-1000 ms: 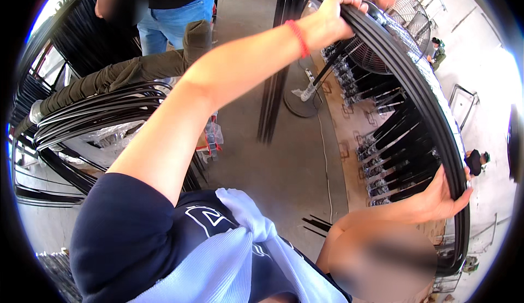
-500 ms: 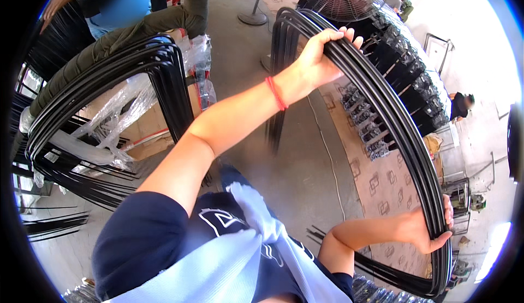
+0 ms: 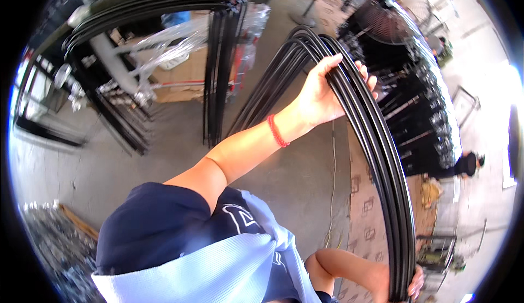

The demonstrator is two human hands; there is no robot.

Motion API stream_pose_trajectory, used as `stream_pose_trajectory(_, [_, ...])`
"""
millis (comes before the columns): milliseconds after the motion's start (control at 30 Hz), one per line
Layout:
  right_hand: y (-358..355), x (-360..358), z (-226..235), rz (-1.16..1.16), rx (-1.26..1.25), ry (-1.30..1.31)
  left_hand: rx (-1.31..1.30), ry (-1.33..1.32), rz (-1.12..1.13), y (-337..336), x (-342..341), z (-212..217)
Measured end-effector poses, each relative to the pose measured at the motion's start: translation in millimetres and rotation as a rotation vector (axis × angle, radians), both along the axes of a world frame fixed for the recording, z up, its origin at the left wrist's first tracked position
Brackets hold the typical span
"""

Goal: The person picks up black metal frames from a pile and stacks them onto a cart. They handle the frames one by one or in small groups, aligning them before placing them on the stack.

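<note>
A bundle of several black bent tubes (image 3: 382, 156) slants across the right half of the head view, its long side curved by the lens. My left hand (image 3: 330, 93), with a red cord bracelet (image 3: 277, 130) at the wrist, is wrapped round the bundle near its far corner. Close to the lower edge, my right hand (image 3: 379, 281) closes round the same bundle, its fingertips showing on the outer side. Beyond the far corner the tubes' bent ends (image 3: 273, 79) slope down to the left. The near ends are cut off by the picture's edge.
More black bent tubes (image 3: 158, 8) hang at the far left beside clear plastic wrap (image 3: 174, 41) and cardboard. Wrapped black goods (image 3: 420, 106) stand in rows at the right, near a large fan (image 3: 382, 25). A cable (image 3: 334, 183) crosses the floor, and wrapped items (image 3: 49, 248) lie lower left.
My view has swung, so the hanging tubes appear farther right and higher. Both hands keep hold of the bundle, which sits lower in the picture, its bent ends now slanting left.
</note>
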State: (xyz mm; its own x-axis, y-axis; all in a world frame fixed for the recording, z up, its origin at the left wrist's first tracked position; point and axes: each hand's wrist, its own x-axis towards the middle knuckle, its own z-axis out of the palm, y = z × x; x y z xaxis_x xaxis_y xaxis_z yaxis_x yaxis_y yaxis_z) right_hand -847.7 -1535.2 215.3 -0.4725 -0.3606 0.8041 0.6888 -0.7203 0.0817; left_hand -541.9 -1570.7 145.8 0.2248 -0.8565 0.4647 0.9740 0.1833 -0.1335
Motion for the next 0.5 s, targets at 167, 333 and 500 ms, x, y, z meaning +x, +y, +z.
stream_pose_trajectory(167, [39, 2, 15, 0.010, 0.044, -0.245, -0.026, 0.079, 0.242, 65, 18, 0])
stream_pose_trajectory(333, [77, 2, 9, 0.273, 0.036, -0.244, -0.045, 0.080, 0.412, 153, 33, 3])
stream_pose_trajectory(500, [123, 8, -8, 0.508, 0.016, -0.249, -0.014, 0.303, 0.599, 268, 34, -5])
